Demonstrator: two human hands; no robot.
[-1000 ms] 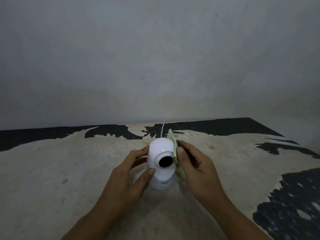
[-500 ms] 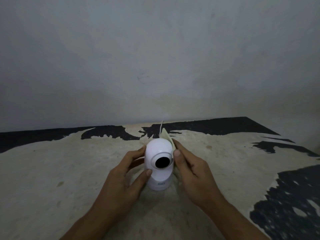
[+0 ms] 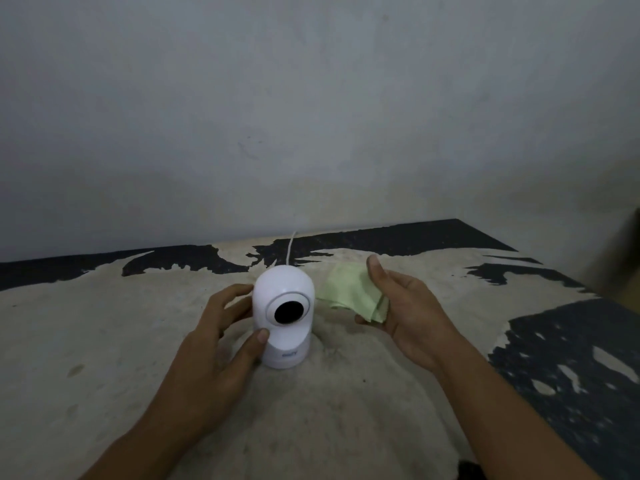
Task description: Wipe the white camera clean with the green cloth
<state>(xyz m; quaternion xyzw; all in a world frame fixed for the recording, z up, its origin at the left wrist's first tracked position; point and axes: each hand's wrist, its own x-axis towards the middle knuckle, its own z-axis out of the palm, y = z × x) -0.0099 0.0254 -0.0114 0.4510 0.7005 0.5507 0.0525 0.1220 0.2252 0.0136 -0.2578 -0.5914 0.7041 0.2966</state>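
Observation:
A white dome-shaped camera (image 3: 289, 292) with a black round lens stands upright on a worn beige and black surface (image 3: 104, 323). My left hand (image 3: 221, 344) cups its left side, thumb on the front near the base and fingers behind. A pale green cloth (image 3: 349, 294) hangs folded in my right hand (image 3: 408, 313), which is a short way to the right of the camera and apart from it. The cloth touches no part of the camera.
A thin white cable (image 3: 290, 249) runs from behind the camera toward the grey wall (image 3: 311, 116). The surface's right edge (image 3: 554, 271) slants off at the right, with black patches where the coating has peeled.
My right hand has pulled the green cloth away from the camera's right side, moving right. My left hand still holds the camera in place.

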